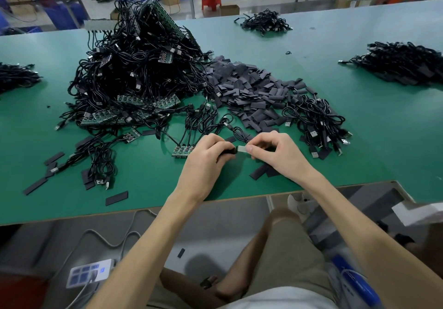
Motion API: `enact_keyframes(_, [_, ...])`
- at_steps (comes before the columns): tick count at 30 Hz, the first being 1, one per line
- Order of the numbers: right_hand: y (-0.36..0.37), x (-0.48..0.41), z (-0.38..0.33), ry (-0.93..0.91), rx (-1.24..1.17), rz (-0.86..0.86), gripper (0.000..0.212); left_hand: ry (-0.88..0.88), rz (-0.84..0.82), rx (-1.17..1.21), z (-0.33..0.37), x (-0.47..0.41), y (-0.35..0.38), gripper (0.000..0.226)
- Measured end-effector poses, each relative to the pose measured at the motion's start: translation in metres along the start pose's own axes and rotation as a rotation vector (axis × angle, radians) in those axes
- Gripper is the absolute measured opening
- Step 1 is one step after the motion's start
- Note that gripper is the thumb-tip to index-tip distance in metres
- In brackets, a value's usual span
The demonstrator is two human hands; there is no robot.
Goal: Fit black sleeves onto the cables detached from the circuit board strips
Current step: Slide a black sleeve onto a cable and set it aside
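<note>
"Where are the person's hands?"

"Both are low over the green table, in front of the big heap of black cables and green board strips, on the side nearer the person."

"What does the left hand do?"

"The left hand has its fingers curled tight round a black sleeve."

"And the right one?"

"The right hand pinches the cable by its shiny silver plug, with the thumb and first finger. The plug meets the end of the sleeve, and the two touch. How far the plug sits inside, nobody can tell."

"Where does the rest of the cable go?"

"It loops away behind the two hands, back toward the big heap."

"What else lies near the big heap?"

"A pile of loose sleeves lies against the right side of the big heap. A small board strip lies in front of the big heap, just beside the left hand. A bundle of cables lies farther right of the big heap, past the loose sleeves. A few single sleeves lie flat in front of the big heap, close to the table edge"
</note>
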State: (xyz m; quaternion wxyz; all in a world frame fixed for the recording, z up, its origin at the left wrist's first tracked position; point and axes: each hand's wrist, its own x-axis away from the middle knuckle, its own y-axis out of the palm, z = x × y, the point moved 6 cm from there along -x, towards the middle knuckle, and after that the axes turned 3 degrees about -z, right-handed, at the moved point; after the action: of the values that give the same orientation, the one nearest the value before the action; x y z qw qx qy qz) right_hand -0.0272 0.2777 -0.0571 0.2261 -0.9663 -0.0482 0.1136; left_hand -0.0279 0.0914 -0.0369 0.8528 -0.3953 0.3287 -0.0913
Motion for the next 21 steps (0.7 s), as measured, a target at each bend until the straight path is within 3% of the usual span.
enact_keyframes(13, [0.003,0.003,-0.003,0.018,0.123,-0.037,0.002,0.140,-0.030,-0.122,0.006,0.002,0.007,0.013])
enact_keyframes(21, [0.004,0.002,-0.003,-0.019,0.052,-0.026,0.005,0.133,-0.046,-0.078,0.004,0.002,0.010,0.018])
